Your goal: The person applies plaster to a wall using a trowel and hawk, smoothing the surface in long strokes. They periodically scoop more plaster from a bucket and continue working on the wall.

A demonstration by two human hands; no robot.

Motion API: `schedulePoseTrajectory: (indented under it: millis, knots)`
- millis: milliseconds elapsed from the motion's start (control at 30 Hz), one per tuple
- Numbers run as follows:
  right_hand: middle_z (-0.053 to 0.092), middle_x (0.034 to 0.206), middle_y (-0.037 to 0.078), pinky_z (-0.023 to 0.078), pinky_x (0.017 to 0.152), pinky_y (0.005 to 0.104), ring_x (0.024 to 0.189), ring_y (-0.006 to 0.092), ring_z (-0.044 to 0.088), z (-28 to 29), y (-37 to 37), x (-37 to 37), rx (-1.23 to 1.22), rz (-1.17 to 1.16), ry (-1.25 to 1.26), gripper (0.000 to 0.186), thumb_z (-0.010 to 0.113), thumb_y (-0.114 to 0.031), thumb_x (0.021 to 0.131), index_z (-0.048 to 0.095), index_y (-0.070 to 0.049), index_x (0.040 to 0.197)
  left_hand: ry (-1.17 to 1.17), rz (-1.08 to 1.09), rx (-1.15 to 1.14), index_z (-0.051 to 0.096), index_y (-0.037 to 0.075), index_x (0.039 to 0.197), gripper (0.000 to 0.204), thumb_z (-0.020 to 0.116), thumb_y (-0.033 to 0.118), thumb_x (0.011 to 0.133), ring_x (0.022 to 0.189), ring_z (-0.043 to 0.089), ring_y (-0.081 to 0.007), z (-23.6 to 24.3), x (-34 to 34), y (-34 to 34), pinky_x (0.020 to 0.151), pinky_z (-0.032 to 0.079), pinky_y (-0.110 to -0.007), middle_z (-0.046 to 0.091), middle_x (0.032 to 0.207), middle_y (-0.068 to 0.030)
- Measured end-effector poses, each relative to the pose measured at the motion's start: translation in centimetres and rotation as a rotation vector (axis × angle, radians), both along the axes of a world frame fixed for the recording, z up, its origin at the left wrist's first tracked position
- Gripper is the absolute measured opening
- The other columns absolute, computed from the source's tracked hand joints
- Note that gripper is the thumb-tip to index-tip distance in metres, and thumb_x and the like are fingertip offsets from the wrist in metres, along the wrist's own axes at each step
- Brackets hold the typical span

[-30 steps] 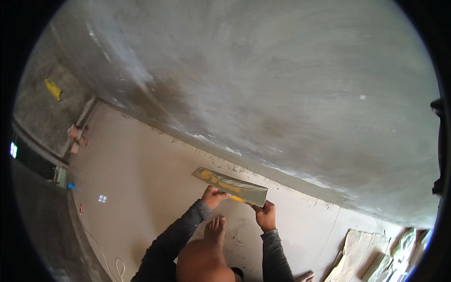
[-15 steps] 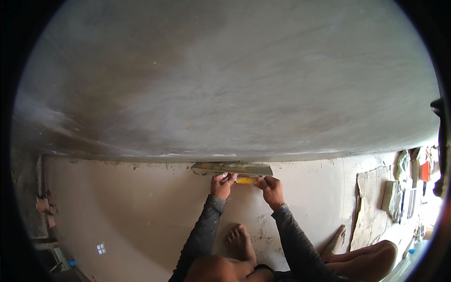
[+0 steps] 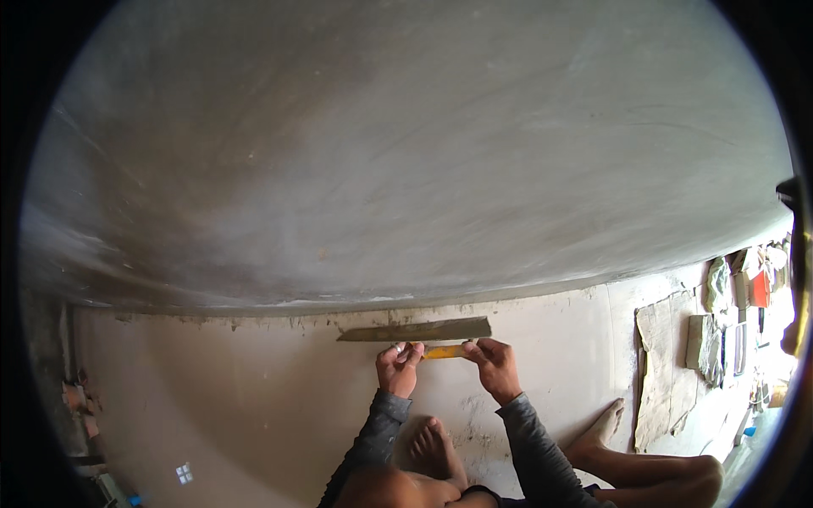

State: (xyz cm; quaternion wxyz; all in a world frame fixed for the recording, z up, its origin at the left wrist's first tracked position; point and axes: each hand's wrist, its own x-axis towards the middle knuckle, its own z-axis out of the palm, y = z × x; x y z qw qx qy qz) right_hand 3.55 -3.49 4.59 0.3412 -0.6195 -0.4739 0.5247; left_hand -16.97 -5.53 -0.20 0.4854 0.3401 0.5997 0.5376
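A long plastering trowel [image 3: 423, 329] with a yellow handle is held level in front of me, its grey, smeared blade toward the wall. My left hand [image 3: 399, 369] pinches the handle's left end, fingers curled. At the handle's other end, my right hand [image 3: 494, 367] grips with thumb and fingers. Beyond the blade rises the grey plastered wall [image 3: 406, 186], with a thin strip of floor visible between the two.
Pale floor [image 3: 254, 389] with scattered crumbs runs along the wall's foot. My bare feet rest on it. To the right lie a flattened brown sheet [image 3: 654, 372], a grey block [image 3: 700, 343] and a red item [image 3: 761, 289]. Reddish brick pieces [image 3: 76, 398] sit far left.
The trowel has come away from the wall's foot toward me, both hands still on its handle. My view has also shifted slightly.
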Motion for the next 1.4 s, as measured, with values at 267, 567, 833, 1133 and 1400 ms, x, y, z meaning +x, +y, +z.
schedulePoseTrajectory:
  millis: [267, 567, 833, 1133, 1400]
  knots:
    - [0.046, 0.058, 0.004, 0.043, 0.057, 0.0337, 0.063, 0.0095, 0.046, -6.6, 2.1, -0.2, 0.038, -0.072, 0.057, 0.047, 0.071, -0.031, 0.096, 0.056, 0.006, 0.072, 0.096, -0.056, 0.005, 0.072, -0.004, 0.092, 0.014, 0.072, 0.009, 0.097, 0.080, 0.066, -0.0100, -5.8, -0.7, 3.6, 0.075, 0.054, -0.026, 0.075, 0.089, -0.0043]
    - [0.058, 0.071, 0.000, 0.043, 0.064, 0.0252, 0.071, 0.0065, 0.050, 4.3, 1.3, 0.7, 0.140, -0.097, 0.075, 0.030, 0.070, -0.021, 0.100, 0.066, 0.006, 0.087, 0.004, -0.076, 0.114, 0.068, -0.007, 0.091, 0.020, 0.075, 0.011, 0.096, 0.079, 0.064, -0.0081, 4.3, 0.1, 2.5, 0.073, 0.052, -0.025, 0.073, 0.086, -0.0042]
    - [0.060, 0.070, 0.006, 0.043, 0.063, 0.0302, 0.070, 0.0091, 0.049, 3.3, 0.0, 0.4, 0.070, -0.029, -0.035, 0.034, 0.073, -0.026, 0.097, 0.067, 0.007, 0.088, 0.143, -0.091, 0.062, 0.068, -0.003, 0.092, 0.017, 0.073, 0.012, 0.097, 0.074, 0.057, -0.0070, 3.9, 0.2, 0.5, 0.071, 0.049, -0.026, 0.063, 0.077, 0.0002]
    - [0.063, 0.072, 0.001, 0.042, 0.061, 0.0285, 0.069, 0.0086, 0.046, 6.8, 0.7, 0.9, 0.240, -0.086, 0.141, 0.032, 0.073, -0.023, 0.097, 0.067, 0.008, 0.093, -0.043, -0.115, 0.199, 0.067, -0.003, 0.110, 0.016, 0.072, 0.004, 0.096, 0.087, 0.058, -0.0067, 8.8, -0.2, 2.0, 0.082, 0.048, -0.025, 0.068, 0.101, -0.0009]
    - [0.068, 0.071, 0.012, 0.048, 0.064, 0.0318, 0.070, 0.0115, 0.056, 0.3, -1.5, 4.1, 0.137, -0.123, 0.024, 0.030, 0.067, -0.020, 0.099, 0.068, 0.009, 0.089, 0.068, -0.173, 0.068, 0.071, -0.007, 0.101, 0.018, 0.075, 0.009, 0.094, 0.085, 0.068, -0.0107, 3.1, 3.9, -0.1, 0.083, 0.055, -0.030, 0.075, 0.090, -0.0052]
